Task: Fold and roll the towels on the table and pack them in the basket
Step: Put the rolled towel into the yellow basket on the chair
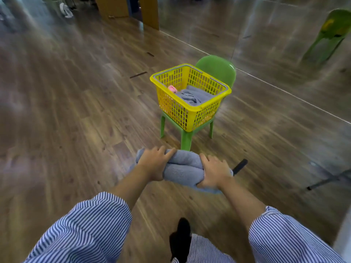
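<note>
While over the wood floor (76, 111), carried rolled grey towel (182, 168), left hand (154, 162) and right hand (214, 172) curled round its ends; yellow basket (190, 114) farther off on green chair (216, 68).

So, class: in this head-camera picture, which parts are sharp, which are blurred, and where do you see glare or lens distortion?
Head view: the yellow plastic basket on the green plastic chair and the rolled grey towel are fairly sharp; the wooden floor streaks with motion blur toward the edges, with pale glare at top; the wide lens bends the floor lines.
</note>
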`<action>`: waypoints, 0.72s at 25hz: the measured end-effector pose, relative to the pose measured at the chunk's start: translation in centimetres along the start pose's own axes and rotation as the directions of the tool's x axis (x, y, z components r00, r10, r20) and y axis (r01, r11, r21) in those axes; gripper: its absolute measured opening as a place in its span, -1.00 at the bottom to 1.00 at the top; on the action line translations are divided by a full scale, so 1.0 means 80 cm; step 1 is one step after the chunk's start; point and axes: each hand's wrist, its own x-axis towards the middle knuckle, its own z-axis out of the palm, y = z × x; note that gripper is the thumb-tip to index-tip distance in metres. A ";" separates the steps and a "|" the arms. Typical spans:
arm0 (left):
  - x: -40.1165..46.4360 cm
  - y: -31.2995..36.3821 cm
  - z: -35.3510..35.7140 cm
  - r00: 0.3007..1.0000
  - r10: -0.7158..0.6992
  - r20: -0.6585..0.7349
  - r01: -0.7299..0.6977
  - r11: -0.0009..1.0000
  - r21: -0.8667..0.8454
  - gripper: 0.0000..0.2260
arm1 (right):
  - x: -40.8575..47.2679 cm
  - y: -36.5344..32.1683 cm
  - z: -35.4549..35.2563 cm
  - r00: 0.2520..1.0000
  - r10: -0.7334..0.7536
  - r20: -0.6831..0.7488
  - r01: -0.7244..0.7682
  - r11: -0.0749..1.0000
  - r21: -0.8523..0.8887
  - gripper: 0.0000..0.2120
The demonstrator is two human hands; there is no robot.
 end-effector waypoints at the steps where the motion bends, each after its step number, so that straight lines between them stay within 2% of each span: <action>1: 0.023 -0.019 -0.003 1.000 -0.016 0.003 0.016 1.000 -0.013 -0.11 | 0.031 0.004 -0.010 1.000 -0.016 0.004 0.016 1.000 -0.013 -0.15; 5: 0.113 -0.098 -0.016 0.996 -0.050 -0.068 0.049 0.999 -0.016 -0.16 | 0.157 0.016 -0.056 0.999 -0.054 -0.004 0.054 0.997 -0.056 -0.03; 9: 0.192 -0.170 0.006 0.999 -0.024 -0.028 0.023 1.000 -0.020 -0.11 | 0.262 0.018 -0.065 0.998 -0.063 0.019 0.064 0.996 -0.069 -0.04; 13: 0.297 -0.251 0.030 0.995 0.070 -0.072 -0.076 0.994 -0.075 -0.05 | 0.370 0.025 -0.066 1.000 0.001 0.029 0.000 0.999 -0.045 0.00; 18: 0.434 -0.340 0.009 0.975 0.198 -0.101 -0.203 0.978 -0.045 -0.06 | 0.480 0.040 -0.098 0.989 0.149 0.006 -0.149 0.989 0.019 0.00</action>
